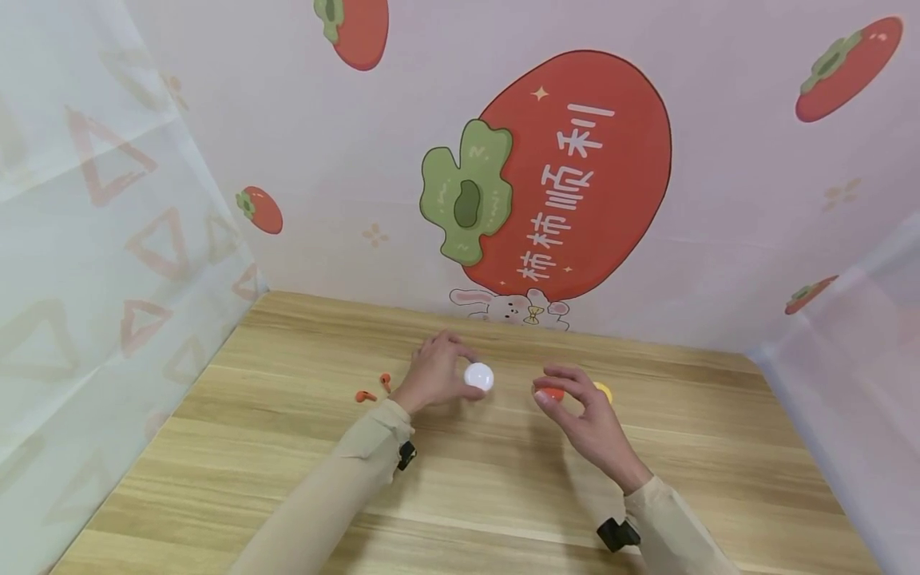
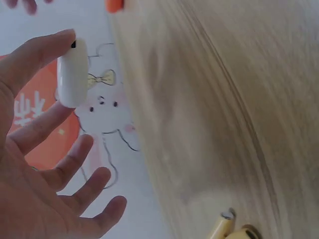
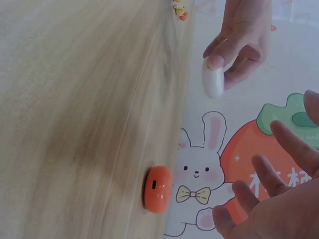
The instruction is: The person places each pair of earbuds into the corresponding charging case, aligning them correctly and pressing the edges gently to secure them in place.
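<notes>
Pinched between thumb and forefinger of the left hand (image 1: 434,377), a white case (image 1: 478,377) is held above the wooden table (image 1: 460,487). By the right hand (image 1: 592,419), fingers spread, nothing is gripped; an orange case (image 1: 552,394) near the table's back edge is partly hidden by them in the head view. Behind that hand, a yellow item (image 1: 605,392) is mostly covered. Orange earbuds (image 1: 366,396) are seen towards the back left corner.

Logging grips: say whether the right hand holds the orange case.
No, the orange case sits on the table, apart from the right hand.
</notes>
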### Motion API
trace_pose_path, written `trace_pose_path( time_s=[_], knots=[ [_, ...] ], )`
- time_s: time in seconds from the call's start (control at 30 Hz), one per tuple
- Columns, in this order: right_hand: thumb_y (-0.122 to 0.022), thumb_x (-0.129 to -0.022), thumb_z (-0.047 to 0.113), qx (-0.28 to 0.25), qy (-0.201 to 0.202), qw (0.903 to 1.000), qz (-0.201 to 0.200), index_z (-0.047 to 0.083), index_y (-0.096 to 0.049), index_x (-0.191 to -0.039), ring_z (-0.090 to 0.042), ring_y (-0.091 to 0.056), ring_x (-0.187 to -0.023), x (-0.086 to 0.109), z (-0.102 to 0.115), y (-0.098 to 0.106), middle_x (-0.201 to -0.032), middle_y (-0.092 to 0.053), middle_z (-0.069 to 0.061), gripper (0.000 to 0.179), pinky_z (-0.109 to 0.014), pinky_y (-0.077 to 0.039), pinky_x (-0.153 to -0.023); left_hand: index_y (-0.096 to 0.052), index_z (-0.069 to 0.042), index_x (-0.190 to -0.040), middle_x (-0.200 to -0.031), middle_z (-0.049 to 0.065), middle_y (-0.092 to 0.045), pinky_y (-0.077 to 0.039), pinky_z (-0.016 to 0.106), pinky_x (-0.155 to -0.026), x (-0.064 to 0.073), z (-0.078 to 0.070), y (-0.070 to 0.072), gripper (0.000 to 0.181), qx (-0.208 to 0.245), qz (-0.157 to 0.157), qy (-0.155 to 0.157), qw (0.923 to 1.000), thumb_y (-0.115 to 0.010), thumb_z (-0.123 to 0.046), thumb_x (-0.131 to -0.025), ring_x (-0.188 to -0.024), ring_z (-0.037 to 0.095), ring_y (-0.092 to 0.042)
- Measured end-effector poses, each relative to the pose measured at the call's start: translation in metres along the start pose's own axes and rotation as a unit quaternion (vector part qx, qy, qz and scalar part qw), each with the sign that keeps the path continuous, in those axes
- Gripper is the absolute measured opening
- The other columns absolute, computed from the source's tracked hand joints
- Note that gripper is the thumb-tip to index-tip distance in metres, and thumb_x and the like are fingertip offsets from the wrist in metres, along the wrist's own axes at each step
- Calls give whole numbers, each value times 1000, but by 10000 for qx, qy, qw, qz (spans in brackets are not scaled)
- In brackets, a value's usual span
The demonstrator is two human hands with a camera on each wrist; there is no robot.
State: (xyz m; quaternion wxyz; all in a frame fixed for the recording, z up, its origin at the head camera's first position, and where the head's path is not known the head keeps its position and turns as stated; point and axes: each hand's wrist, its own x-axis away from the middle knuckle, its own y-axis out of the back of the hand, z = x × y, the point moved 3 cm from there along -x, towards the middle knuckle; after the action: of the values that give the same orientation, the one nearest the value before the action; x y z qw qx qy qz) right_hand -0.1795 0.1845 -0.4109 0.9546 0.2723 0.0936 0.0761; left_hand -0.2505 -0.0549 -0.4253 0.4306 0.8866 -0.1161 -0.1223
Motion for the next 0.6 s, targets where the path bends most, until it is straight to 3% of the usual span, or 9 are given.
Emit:
trace_pose_path(
  time_s=[0.2,0.6],
  knots=[
    [-72,-96,28,30,147,9999,38,10,-73,-118,-31,-47,-132,5,-3,-1,-138,-57,-10,29,-69,-37,-103,-79,-16,-108,-122,9,-60,-37,58,-95,-10,9,-7,47,-221,402,332,9984,-96,-33,-67,-117,35,-48],
    [-74,-95,25,104,343,9993,95,9,-73,-121,-31,-53,-128,12,-10,-1,-131,-61,-12,30,-65,-37,-105,-77,-17,-116,-131,14,-58,-33,61,-97,-15,18,-11,50,-665,631,699,9933,-94,-33,-71,-125,44,-44]
  ],
)
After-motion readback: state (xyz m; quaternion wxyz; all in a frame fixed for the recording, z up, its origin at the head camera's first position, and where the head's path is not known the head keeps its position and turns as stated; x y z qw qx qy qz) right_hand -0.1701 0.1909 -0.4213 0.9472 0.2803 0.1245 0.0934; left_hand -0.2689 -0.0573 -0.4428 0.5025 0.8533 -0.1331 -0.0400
